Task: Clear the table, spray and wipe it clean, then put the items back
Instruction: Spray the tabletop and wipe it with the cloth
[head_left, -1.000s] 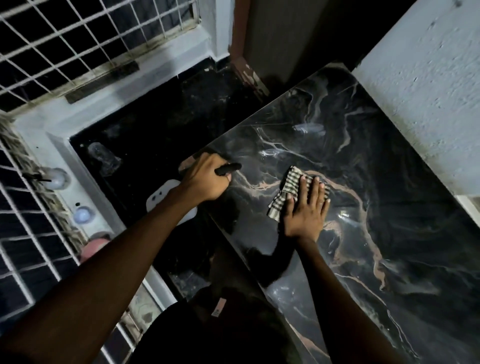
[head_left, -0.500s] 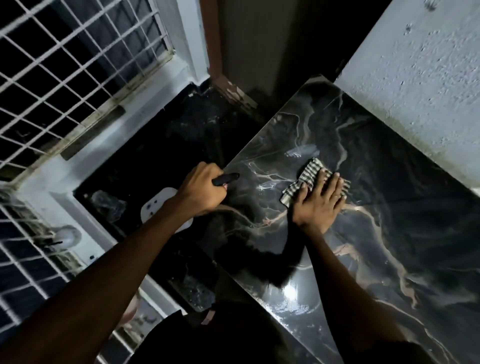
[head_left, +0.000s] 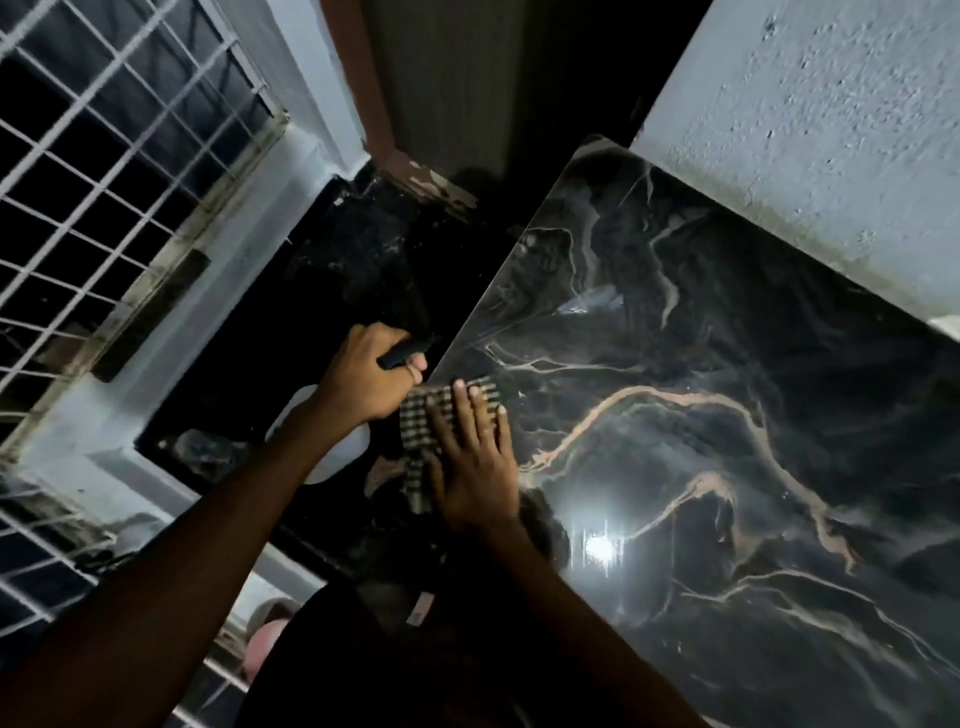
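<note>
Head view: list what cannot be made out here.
- Spray bottle: only a white part shows below the left hand; the grip covers its dark trigger and top.
- Checked cloth: its middle lies under the flat right hand; its lower end fades into shadow.
- Table: its near-right part is cut off by the frame edge.
- Items on the window ledge: too dark to identify.

Vantage: a single head-worn wide-angle camera, looking forward and steeply down over the person's own arms.
Facing: toward the corner where the marble table (head_left: 727, 415) meets the rough wall (head_left: 831, 130), window grille (head_left: 104, 156) at the left.
Nearness: close, both forearms fill the lower frame.
Distortion: straight edges bow outward near the borders.
Shared view: none, only one camera.
</note>
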